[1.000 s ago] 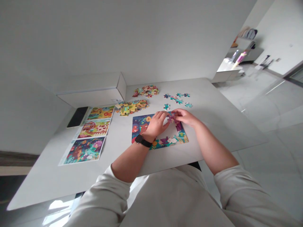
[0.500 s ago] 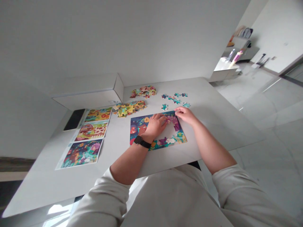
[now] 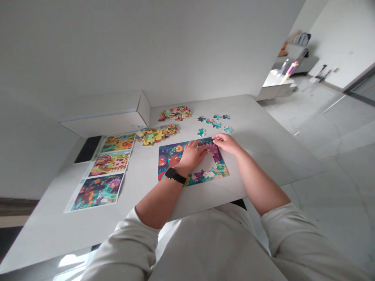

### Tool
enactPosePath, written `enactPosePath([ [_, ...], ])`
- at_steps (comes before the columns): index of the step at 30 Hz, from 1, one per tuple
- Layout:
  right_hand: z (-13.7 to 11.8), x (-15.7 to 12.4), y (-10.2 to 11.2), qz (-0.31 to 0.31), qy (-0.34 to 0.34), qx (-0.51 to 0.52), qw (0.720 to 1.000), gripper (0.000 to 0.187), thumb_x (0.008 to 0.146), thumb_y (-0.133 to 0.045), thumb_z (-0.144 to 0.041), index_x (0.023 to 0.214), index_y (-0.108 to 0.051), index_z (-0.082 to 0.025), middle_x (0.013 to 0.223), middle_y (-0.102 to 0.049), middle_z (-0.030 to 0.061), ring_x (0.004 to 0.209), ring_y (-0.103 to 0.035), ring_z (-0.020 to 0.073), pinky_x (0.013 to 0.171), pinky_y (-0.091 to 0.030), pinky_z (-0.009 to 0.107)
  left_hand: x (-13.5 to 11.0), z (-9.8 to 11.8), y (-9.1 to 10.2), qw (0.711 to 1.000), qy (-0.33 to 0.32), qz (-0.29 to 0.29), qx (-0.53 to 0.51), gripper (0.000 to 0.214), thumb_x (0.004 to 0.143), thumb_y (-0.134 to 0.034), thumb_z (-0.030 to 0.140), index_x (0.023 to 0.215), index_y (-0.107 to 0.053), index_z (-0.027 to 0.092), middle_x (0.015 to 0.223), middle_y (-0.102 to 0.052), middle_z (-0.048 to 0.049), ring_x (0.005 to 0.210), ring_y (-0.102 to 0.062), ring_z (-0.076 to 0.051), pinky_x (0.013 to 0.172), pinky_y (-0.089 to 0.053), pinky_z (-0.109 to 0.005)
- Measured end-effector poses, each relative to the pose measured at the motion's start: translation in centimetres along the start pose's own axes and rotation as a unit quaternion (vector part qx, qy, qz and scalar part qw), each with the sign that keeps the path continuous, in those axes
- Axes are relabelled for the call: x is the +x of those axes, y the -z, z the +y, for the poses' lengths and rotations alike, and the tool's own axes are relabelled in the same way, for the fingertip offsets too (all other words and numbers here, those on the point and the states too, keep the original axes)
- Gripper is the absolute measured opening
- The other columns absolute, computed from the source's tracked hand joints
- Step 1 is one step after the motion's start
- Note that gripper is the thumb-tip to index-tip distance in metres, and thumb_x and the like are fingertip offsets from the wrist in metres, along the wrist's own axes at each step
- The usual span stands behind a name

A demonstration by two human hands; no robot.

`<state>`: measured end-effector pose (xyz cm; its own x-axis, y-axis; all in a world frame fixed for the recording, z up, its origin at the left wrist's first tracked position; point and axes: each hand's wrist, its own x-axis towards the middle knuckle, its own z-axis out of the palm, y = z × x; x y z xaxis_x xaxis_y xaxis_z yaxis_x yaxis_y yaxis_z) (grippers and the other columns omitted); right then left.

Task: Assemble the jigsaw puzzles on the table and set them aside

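Observation:
A partly assembled colourful jigsaw puzzle (image 3: 172,158) lies flat on the white table (image 3: 263,156) in front of me. My left hand (image 3: 191,154), with a black watch on the wrist, rests on the puzzle's middle with its fingers laid down on the pieces. My right hand (image 3: 224,142) is at the puzzle's upper right corner, fingertips pressed on a purple piece (image 3: 211,148) there. The two hands almost touch. Several loose teal pieces (image 3: 215,123) lie just beyond the right hand.
Two heaps of loose pieces, yellow (image 3: 156,134) and reddish (image 3: 175,113), sit behind the puzzle. Three picture sheets (image 3: 109,164) lie in a column at left, beside a black phone (image 3: 88,149) and a white box (image 3: 105,113). The table's right edge drops to a tiled floor.
Both hands have come down from holding a purple piece just above the puzzle and now press it flat at the upper right corner. The view has shifted slightly.

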<state>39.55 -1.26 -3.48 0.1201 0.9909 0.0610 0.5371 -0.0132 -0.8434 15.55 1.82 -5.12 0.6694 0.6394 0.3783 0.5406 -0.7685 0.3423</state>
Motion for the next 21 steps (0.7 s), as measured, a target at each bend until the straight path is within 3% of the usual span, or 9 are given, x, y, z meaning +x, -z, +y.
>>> enactPosePath([
  [6,-0.11,0.00,0.16,-0.002,-0.004,-0.011,1.000,0.020,0.091,-0.074,-0.027,0.109,-0.080,-0.021,0.103,-0.082,0.0064,0.092,-0.071,0.0198,0.087,-0.055,0.031,0.02,-0.19,-0.15,1.000,-0.007,-0.005,0.011,0.028,0.100,-0.066,0.022,0.121,-0.083,0.030,0.128,-0.073,-0.0100,0.120,-0.064,-0.031,0.108,-0.054,-0.052],
  [15,-0.16,-0.25,0.00,-0.007,0.004,-0.055,0.998,0.021,0.093,-0.072,-0.024,0.112,-0.081,-0.021,0.103,-0.082,0.0059,0.087,-0.072,0.0194,0.085,-0.055,0.032,0.02,-0.38,-0.02,1.000,-0.011,-0.027,0.005,0.028,0.104,-0.062,0.027,0.123,-0.082,0.029,0.132,-0.073,-0.0110,0.121,-0.065,-0.031,0.110,-0.054,-0.053],
  [21,-0.46,-0.66,-0.18,-0.035,0.087,-0.182,0.979,0.026,0.091,-0.071,-0.014,0.108,-0.087,-0.025,0.101,-0.079,0.0055,0.088,-0.071,0.0203,0.086,-0.053,0.031,-0.39,-0.48,0.65,1.000,-0.016,-0.010,0.007,0.032,0.103,-0.063,0.027,0.129,-0.081,0.030,0.140,-0.071,-0.0107,0.126,-0.065,-0.030,0.113,-0.053,-0.053],
])
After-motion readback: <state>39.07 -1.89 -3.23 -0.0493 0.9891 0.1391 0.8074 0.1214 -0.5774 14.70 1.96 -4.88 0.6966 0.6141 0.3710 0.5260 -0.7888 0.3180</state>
